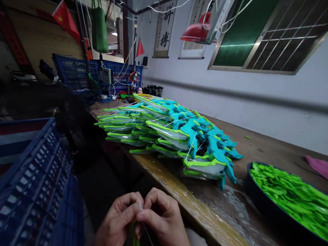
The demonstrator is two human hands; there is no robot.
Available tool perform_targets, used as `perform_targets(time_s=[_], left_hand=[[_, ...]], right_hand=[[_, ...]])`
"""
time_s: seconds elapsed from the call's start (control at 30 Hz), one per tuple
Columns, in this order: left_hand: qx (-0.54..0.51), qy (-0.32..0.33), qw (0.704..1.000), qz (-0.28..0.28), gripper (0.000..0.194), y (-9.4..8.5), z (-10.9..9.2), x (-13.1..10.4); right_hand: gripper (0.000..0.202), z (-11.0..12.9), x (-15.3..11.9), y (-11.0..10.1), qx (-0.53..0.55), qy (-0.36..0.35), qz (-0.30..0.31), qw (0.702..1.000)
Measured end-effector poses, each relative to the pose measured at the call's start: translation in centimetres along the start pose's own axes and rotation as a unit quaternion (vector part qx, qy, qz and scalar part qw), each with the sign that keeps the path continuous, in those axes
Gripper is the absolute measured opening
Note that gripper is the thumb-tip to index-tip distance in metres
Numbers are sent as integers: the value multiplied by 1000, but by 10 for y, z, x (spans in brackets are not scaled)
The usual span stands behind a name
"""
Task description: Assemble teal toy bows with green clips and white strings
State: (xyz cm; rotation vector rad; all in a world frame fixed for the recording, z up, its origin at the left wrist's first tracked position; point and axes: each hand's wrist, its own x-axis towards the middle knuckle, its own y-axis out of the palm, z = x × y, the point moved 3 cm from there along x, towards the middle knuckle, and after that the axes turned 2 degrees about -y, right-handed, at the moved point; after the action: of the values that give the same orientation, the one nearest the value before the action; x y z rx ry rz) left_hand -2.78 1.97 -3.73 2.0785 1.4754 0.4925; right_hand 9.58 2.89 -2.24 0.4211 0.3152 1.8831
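At lower centre, I'm seeing the left hand (pixel 119 221) pinching a green strip (pixel 136 245) while the right hand (pixel 162 220) is pinching a white string (pixel 150 239) beside it. Teal-and-green pieces (pixel 190 130) are lying piled on the surface (pixel 263 148) mid-frame; a basin (pixel 249 187) of green parts (pixel 290 195) is sitting lower right.

big black 拼搏 on the far wall's left hanging scroll (pixel 163 25). right scroll (pixel 198 7) has a character too, mostly blocked. far left blue crate (pixel 71 77) has yellow letters, starts "st", rest's fuzzy. dark red strip (pixel 11 37) at far left: can't read it.
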Motion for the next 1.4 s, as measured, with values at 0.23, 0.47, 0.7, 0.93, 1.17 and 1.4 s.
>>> perform_targets(time_s=[0.23,0.47,0.7,0.93,1.17,1.4], left_hand=[[17,-23,999,-35,30,5,-4,-1],[-12,-76,997,-27,32,1,-1,2],[216,13,975,-55,29,-6,-4,-1],[342,-15,939,-30,26,-2,-18,0],[183,-27,982,-44,25,-6,-1,-3],[55,-35,998,-16,28,1,1,0]], right_hand=[[17,38,-13,0,-321,-124,55,937],[17,42,-19,10,-449,-303,47,839],[16,32,-18,-1,-319,-65,7,946],[17,28,-14,-2,-312,-43,-36,948],[15,9,-25,2,-313,-182,-44,931],[18,16,-31,8,-480,-375,-26,793]])
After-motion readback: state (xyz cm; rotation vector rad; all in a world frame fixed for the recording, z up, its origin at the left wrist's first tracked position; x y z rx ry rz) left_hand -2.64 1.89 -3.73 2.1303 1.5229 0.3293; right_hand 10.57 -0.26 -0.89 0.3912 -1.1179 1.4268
